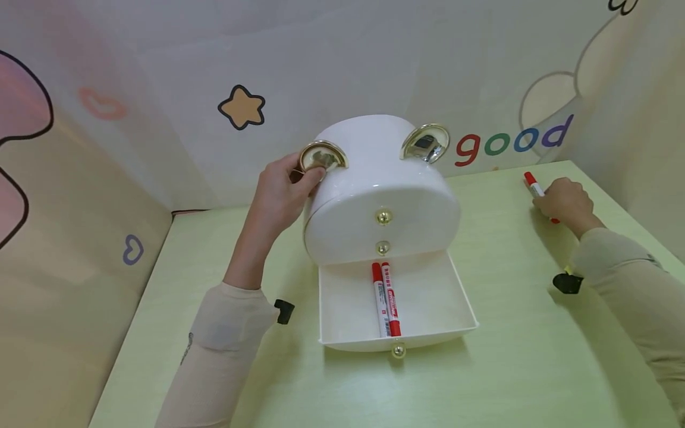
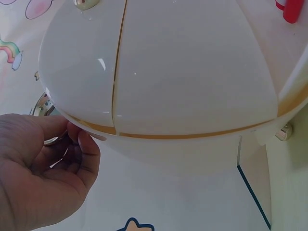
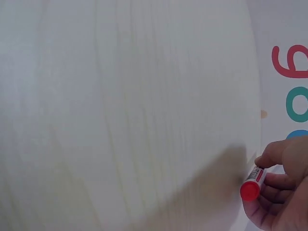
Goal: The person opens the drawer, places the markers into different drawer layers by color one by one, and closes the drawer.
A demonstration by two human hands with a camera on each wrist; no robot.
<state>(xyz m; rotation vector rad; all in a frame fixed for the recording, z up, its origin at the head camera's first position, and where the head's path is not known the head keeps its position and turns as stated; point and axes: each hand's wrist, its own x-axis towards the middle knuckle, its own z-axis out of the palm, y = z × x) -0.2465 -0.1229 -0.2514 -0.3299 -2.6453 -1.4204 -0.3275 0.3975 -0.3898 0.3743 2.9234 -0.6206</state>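
Note:
In the middle of the table stands a white storage box point(image 1: 348, 232) with gold ears and gold ball knobs. Its bottom drawer point(image 1: 428, 297) is pulled out, and two red-and-white markers point(image 1: 381, 297) lie side by side in it. My left hand point(image 1: 280, 190) pinches the box's left gold ear point(image 1: 323, 156) between thumb and fingers, also seen in the left wrist view. Over at the table's right side, my right hand point(image 1: 567, 202) holds another red-capped marker point(image 3: 254, 184) between thumb and fingers. Whether that marker still touches the table I cannot tell.
A pale green table point(image 1: 514, 368) carries the box. Behind it is a printed backdrop point(image 1: 332, 65) with a star and the word "good"; side walls rise left and right. The open drawer juts toward me between my arms.

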